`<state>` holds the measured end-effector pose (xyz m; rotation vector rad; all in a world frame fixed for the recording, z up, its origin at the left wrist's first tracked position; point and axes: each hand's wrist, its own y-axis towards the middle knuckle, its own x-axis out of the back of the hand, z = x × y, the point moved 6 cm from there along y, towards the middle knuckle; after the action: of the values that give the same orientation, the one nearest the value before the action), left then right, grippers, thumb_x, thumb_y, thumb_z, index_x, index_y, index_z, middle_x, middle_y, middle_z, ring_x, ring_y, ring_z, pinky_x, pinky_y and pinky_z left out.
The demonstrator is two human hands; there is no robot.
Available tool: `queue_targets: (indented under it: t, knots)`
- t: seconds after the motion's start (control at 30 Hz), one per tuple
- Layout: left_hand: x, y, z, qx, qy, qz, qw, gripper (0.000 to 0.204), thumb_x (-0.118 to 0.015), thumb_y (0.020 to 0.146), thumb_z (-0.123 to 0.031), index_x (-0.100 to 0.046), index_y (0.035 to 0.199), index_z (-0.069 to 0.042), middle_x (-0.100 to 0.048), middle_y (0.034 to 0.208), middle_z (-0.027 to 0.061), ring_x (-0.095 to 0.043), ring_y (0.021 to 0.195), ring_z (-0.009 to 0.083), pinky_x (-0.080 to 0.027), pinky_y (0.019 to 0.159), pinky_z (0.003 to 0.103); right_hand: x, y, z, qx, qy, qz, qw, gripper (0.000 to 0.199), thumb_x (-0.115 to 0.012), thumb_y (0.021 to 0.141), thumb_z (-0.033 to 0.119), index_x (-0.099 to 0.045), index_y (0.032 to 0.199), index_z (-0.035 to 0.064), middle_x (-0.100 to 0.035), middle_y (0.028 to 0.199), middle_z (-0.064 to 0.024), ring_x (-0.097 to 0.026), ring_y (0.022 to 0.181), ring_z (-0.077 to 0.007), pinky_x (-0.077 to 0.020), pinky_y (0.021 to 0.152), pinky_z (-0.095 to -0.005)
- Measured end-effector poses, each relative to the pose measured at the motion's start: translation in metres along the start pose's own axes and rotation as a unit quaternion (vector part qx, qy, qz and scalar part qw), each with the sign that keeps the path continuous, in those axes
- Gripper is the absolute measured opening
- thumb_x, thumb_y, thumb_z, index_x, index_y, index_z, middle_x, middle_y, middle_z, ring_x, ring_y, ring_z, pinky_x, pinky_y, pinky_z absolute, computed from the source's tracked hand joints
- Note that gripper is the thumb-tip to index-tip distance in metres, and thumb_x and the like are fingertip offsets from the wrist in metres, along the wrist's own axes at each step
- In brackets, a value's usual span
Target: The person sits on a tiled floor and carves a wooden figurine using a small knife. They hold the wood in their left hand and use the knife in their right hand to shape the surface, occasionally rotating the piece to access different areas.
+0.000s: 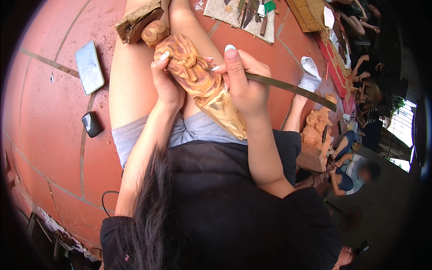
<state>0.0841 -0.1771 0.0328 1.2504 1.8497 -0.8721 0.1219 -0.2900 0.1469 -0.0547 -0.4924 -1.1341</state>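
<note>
A carved wooden figurine [191, 67] with a round head and draped robe lies slanted above my lap, its pale base toward my body. My left hand [166, 83] grips its left side, thumb on the carved front. In my right hand [247, 78] is a long flat metal strip tool [292, 89], its free end pointing out to the right. The fingertips of that hand rest at the figurine's right edge; the tool's working tip is hidden by the fingers. Behind the figurine's head, a rough piece of wood [138, 22] rests against my leg.
On the red tiled floor at left lie a phone [90, 67] and a small black case [92, 124]. A pale mat [243, 15] ahead holds several carving tools. A cardboard box [310, 13] stands far right. Another large carving [317, 135] is at right, near other seated people.
</note>
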Motion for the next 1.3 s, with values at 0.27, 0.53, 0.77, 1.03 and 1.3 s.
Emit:
queue_targets:
  t: [0.27,0.53,0.77,1.03,1.3]
  knots:
    - [-0.002,0.000,0.000,0.006,-0.007,-0.012,1.000,0.055,-0.049,0.084,-0.047,-0.048,0.120,-0.005,-0.058,0.113,0.0097,-0.057,0.105,0.0217,-0.045,0.094,0.037,0.001,0.002,-0.005,0.017,0.023,-0.026,0.999,0.043,-0.062,0.093,0.028,-0.055,0.063,-0.0017,-0.045,0.048,-0.0016,-0.040,0.046,-0.0058,-0.0322,0.042,-0.0262]
    - [0.002,0.000,0.001,0.003,0.009,-0.032,0.999,0.057,-0.048,0.084,-0.048,-0.048,0.121,-0.004,-0.058,0.114,0.0103,-0.057,0.105,0.0224,-0.045,0.095,0.037,0.003,0.001,-0.001,0.032,0.017,-0.026,0.999,0.040,-0.062,0.093,0.028,-0.059,0.068,-0.0036,-0.045,0.049,-0.0022,-0.040,0.046,-0.0058,-0.0338,0.043,-0.0249]
    - [-0.004,-0.002,0.005,0.022,0.002,-0.002,1.000,0.058,-0.047,0.084,-0.049,-0.049,0.119,-0.003,-0.061,0.106,0.0138,-0.060,0.099,0.0242,-0.048,0.090,0.037,0.006,-0.011,0.001,0.073,-0.005,-0.030,0.997,0.030,-0.064,0.091,0.020,-0.062,0.075,-0.0049,-0.052,0.056,-0.0088,-0.049,0.050,-0.0116,-0.0386,0.046,-0.0271]
    - [-0.001,0.000,0.004,0.004,0.008,-0.013,1.000,0.057,-0.048,0.083,-0.049,-0.048,0.119,-0.004,-0.059,0.111,0.0125,-0.058,0.102,0.0237,-0.046,0.092,0.038,0.007,-0.009,0.012,0.087,-0.044,-0.050,0.994,0.031,-0.064,0.091,0.017,-0.056,0.068,-0.0032,-0.048,0.055,-0.0084,-0.044,0.047,-0.0140,-0.0355,0.044,-0.0294]
    - [-0.001,-0.001,0.007,0.030,0.000,0.013,0.999,0.057,-0.049,0.083,-0.049,-0.048,0.119,-0.004,-0.058,0.108,0.0119,-0.058,0.100,0.0236,-0.046,0.091,0.038,0.009,-0.018,0.003,0.049,-0.037,-0.023,0.998,0.038,-0.052,0.098,0.021,-0.063,0.074,-0.0064,-0.048,0.054,-0.0008,-0.042,0.050,-0.0050,-0.0317,0.046,-0.0226]
